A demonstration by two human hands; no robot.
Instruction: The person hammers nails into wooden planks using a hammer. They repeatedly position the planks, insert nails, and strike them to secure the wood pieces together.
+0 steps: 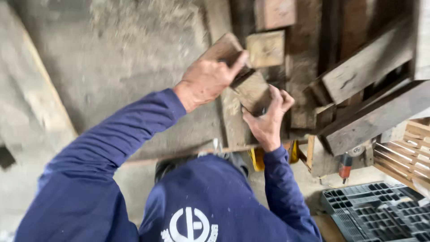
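Note:
My left hand (pixel 208 79) grips a worn wooden block (pixel 222 48) from its near end, thumb stretched along the edge. Just below it, my right hand (pixel 267 120) closes on a second wooden block (pixel 253 91); the fingers curl over its right side. The two blocks meet at an angle, touching between my hands. Both arms are in dark blue sleeves and reach up from the bottom of the view. The picture is blurred by motion.
Two square wood offcuts (pixel 265 48) lie beyond the hands. Heavy weathered planks (pixel 371 62) are stacked at the right. A black plastic grid pallet (pixel 380 213) and a slatted wooden crate (pixel 410 154) sit at the bottom right. A yellow object (pixel 257 157) and a red-handled tool (pixel 345 166) are below. Concrete floor (pixel 112 67) spreads left.

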